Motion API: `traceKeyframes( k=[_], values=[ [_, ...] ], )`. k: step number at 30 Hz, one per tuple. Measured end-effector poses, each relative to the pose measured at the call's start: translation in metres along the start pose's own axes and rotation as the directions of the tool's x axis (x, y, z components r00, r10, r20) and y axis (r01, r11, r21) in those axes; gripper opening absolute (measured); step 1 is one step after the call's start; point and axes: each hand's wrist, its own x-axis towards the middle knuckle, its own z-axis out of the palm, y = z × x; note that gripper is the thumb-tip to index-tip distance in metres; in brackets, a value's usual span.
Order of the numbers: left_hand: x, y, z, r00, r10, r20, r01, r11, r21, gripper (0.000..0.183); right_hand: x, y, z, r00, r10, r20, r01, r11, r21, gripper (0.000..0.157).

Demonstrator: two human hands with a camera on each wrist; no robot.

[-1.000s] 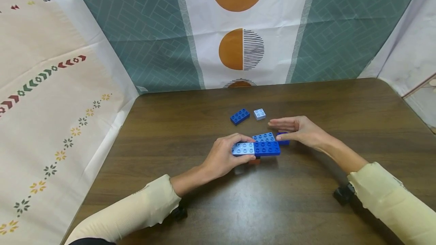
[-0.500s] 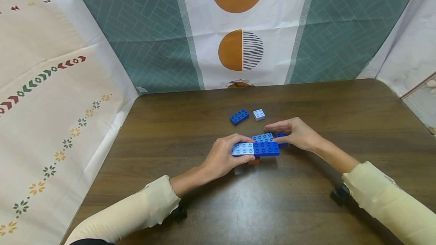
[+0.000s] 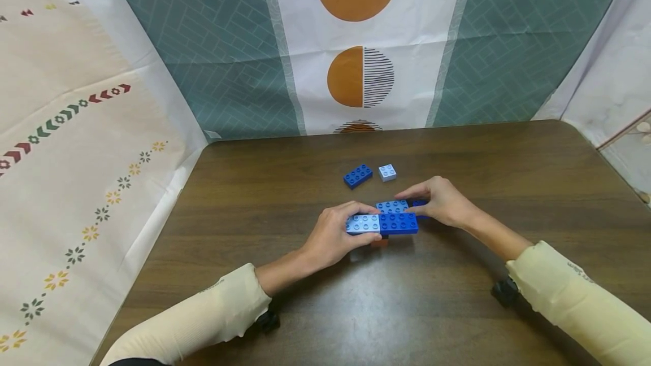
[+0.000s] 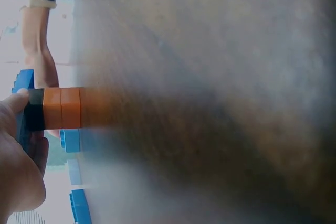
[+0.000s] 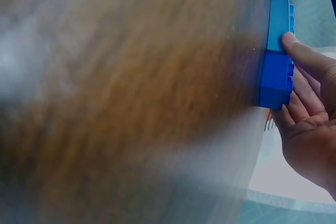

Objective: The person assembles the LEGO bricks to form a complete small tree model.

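Note:
My left hand (image 3: pixel 338 227) grips a pale blue brick (image 3: pixel 364 223), thumb in front and fingers behind. A dark blue brick (image 3: pixel 399 223) sits end to end with it at the top of a stack. Beneath them, the left wrist view shows a black brick (image 4: pixel 35 109) over orange bricks (image 4: pixel 62 108). My right hand (image 3: pixel 445 202) pinches a mid-blue brick (image 5: pixel 278 22) on the table just behind the stack, its thumb tip on the near side. Beside that one stands another dark blue brick (image 5: pixel 275 80), partly covered by the right hand in the head view.
Farther back on the brown table (image 3: pixel 458 309) lie a dark blue brick (image 3: pixel 358 176) and a small pale blue brick (image 3: pixel 387 172). A patterned cloth (image 3: pixel 229 72) hangs along the table's far edge.
My right hand has moved left and its thumb and fingers have closed in around the mid-blue brick. The left hand and the stack have stayed in place.

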Motion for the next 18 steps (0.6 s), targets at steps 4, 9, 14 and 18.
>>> traceKeyframes(
  k=[4, 9, 14, 18],
  values=[
    [0.0, 0.0, 0.001, 1.0, -0.01, -0.001, 0.009, 1.0, -0.02, 0.041, -0.001, -0.001, -0.002, 1.0, -0.003, -0.024, 0.003, 1.0, -0.005, 0.036],
    [0.0, 0.001, 0.002, 1.0, -0.029, 0.003, 0.03, 0.998, -0.054, 0.04, -0.005, -0.005, -0.008, 0.997, 0.029, -0.069, -0.028, 0.999, 0.023, 0.036],
    [-0.001, 0.0, 0.003, 0.999, -0.042, 0.002, 0.042, 0.993, -0.106, 0.039, -0.011, -0.016, -0.016, 0.995, 0.023, -0.099, -0.019, 0.999, 0.042, 0.036],
    [-0.002, -0.002, 0.003, 0.998, -0.063, 0.006, 0.063, 0.988, -0.141, 0.038, -0.014, -0.028, -0.021, 0.993, -0.005, -0.121, 0.01, 0.999, 0.041, 0.036]
  ],
)
